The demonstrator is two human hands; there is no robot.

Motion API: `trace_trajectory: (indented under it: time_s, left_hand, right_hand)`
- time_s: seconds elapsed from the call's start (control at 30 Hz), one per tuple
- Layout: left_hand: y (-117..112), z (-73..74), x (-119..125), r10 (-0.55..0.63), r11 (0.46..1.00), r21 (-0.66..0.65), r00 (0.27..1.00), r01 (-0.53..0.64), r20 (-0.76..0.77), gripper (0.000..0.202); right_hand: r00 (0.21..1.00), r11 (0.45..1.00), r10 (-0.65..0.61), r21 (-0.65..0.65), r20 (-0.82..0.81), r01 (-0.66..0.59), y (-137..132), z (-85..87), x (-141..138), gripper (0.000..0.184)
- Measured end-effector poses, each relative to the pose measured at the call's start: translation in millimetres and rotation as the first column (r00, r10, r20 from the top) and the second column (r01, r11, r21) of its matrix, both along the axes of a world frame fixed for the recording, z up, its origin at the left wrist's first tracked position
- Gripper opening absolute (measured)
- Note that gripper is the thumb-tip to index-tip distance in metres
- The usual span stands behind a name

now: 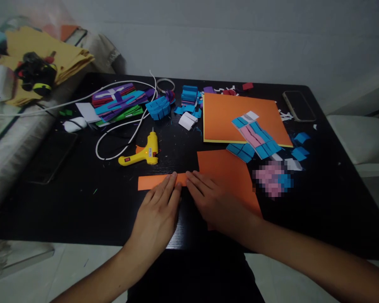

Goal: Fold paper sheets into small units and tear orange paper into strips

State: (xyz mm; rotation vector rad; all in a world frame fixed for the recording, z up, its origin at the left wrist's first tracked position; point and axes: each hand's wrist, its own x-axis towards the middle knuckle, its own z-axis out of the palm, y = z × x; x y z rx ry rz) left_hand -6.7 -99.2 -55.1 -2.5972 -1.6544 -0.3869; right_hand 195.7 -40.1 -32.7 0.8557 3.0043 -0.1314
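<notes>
A narrow orange paper strip (pixel 149 183) lies crosswise on the black table. My left hand (pixel 159 206) rests flat over its middle, fingers stretched out. At the strip's right part, the outstretched fingertips of my right hand (pixel 216 200) press down, so its right end is hidden. Under my right hand lies a larger orange paper sheet (pixel 222 164). A yellow glue gun (pixel 151 148) lies on its side beyond the strip. Farther off, folded blue, pink and white paper pieces (pixel 255 136) rest on a stack of orange sheets (pixel 217 113).
A white cable (pixel 97 145) loops behind the glue gun. Bundled colored paper strips (pixel 120 103) and folded blue pieces (pixel 159 107) lie at the back. A phone (pixel 299 106) is at the back right, a dark flat device (pixel 50 158) at left. Paper scraps (pixel 301 138) lie at right.
</notes>
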Motion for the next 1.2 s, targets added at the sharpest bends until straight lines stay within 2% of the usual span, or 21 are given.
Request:
trace_trajectory:
  time_s: [0.13, 0.3, 0.37, 0.43, 0.53, 0.73, 0.83, 1.03, 1.2]
  left_hand:
    - [-3, 6.5, -8, 0.071, 0.997, 0.009, 0.997, -0.070, -0.018, 0.034]
    - [-7, 13.6, -33, 0.140, 0.990, 0.027, 0.989, -0.139, -0.043, 0.034]
    - [-8, 14.5, -44, 0.170, 0.985, 0.037, 0.984, -0.168, -0.057, 0.034]
    - [-10, 14.3, -50, 0.192, 0.981, 0.040, 0.979, -0.190, -0.063, 0.034]
    - [-11, 12.5, -50, 0.214, 0.977, 0.026, 0.975, -0.213, -0.057, 0.036]
    - [-15, 7.9, -44, 0.229, 0.973, 0.030, 0.971, -0.227, -0.072, 0.035]
    - [-16, 7.0, -45, 0.235, 0.972, 0.038, 0.968, -0.233, -0.086, 0.036]
    - [-16, 7.1, -42, 0.259, 0.966, 0.060, 0.955, -0.253, -0.145, 0.039]
    - [-16, 7.4, -41, 0.263, 0.965, 0.046, 0.956, -0.259, -0.133, 0.038]
  right_hand:
    - [1.000, 0.999, -0.013, -0.029, 0.023, 0.014, 1, 1.5, 0, 0.078]
    - [1.000, 0.997, -0.006, -0.070, 0.028, 0.008, 1, -2.4, 1, 0.094]
    - [1.000, 0.999, 0.005, -0.051, 0.019, -0.004, 0, -2.4, 2, 0.086]
    - [1.000, 1.000, 0.006, -0.029, 0.019, -0.005, -1, 0.2, 0, 0.070]
    - [0.999, 0.999, -0.029, -0.021, 0.014, 0.029, -3, 5.5, -10, 0.052]
    - [0.986, 0.990, 0.044, -0.124, -0.161, -0.065, -5, -0.2, -47, 0.044]
    - [0.981, 0.990, 0.029, -0.128, -0.190, -0.054, -6, -6.7, -57, 0.046]
    - [0.982, 0.999, -0.021, -0.051, -0.186, 0.011, -11, -6.5, -45, 0.046]
    - [0.970, 0.988, -0.153, -0.035, -0.191, 0.149, -13, 3.6, -24, 0.045]
